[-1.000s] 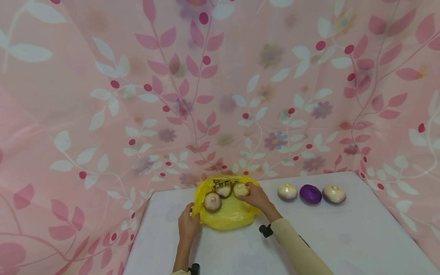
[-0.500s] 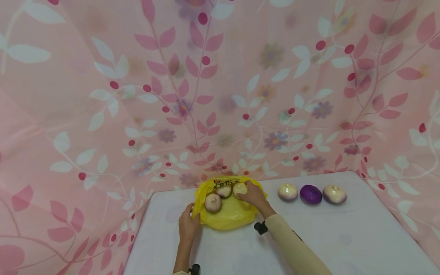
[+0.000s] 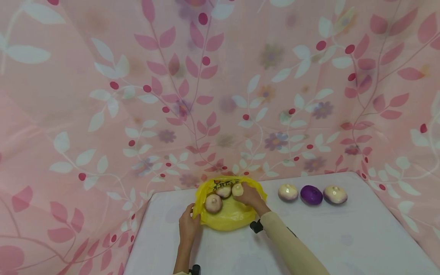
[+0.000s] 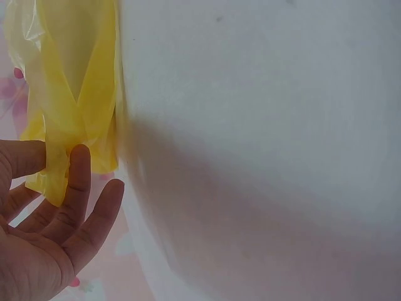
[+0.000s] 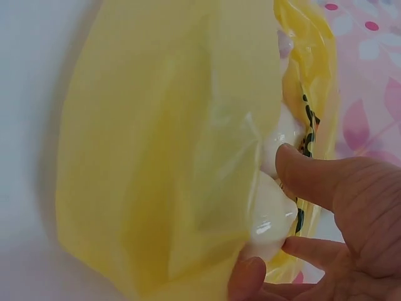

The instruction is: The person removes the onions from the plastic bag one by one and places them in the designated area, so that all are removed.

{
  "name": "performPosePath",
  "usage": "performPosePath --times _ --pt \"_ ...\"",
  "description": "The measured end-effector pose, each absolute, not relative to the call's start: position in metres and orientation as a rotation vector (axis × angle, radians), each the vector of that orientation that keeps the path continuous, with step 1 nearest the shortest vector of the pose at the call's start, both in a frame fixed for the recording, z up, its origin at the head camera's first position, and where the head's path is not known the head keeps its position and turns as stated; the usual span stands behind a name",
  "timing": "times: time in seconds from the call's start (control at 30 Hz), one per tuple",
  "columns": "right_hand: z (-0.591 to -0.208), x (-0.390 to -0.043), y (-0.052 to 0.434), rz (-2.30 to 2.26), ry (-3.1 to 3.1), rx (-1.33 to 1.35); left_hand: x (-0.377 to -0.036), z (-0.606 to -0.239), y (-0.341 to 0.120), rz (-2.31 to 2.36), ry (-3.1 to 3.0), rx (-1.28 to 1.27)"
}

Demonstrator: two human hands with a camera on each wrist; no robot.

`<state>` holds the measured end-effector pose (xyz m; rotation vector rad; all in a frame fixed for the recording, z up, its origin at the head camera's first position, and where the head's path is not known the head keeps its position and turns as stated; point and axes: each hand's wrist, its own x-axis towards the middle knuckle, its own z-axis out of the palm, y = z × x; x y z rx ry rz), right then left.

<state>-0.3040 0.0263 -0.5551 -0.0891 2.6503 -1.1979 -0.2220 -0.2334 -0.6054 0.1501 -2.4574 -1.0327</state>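
Note:
A yellow plastic bag [image 3: 228,219] lies on the table with its mouth spread open. Inside it, a turnip [image 3: 213,203] sits at the left and a second turnip [image 3: 224,191] behind it, both pale with purple shading. My left hand [image 3: 188,227] pinches the bag's left edge; in the left wrist view, thumb and fingers [image 4: 76,188] hold a fold of the plastic. My right hand [image 3: 249,195] reaches inside the bag and grips a third turnip [image 5: 272,216], thumb on one side and fingers on the other. Part of that turnip is hidden by the plastic in the right wrist view.
To the right of the bag stand a pale turnip [image 3: 288,192], a deep purple one [image 3: 311,195] and another pale one [image 3: 335,194] in a row. A white cloth covers the table [image 3: 343,236]. Pink floral fabric [image 3: 220,95] hangs behind and at both sides.
My right hand has shifted slightly left and deeper into the bag with the turnip. My left hand keeps its hold on the bag's edge. The row of turnips has not moved.

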Motion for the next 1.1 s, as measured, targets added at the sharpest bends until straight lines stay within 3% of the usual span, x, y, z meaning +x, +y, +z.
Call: performPosePath --times 0.5,1.1 --pt "-0.561 -0.298 0.017 -1.309 2.552 -0.005 -0.224 -0.61 -0.237 -1.028 -2.458 0.162" --pt "-0.566 -0.295 0.023 -1.241 2.64 -0.106 -0.221 -0.606 -0.234 -1.041 -2.48 0.191"
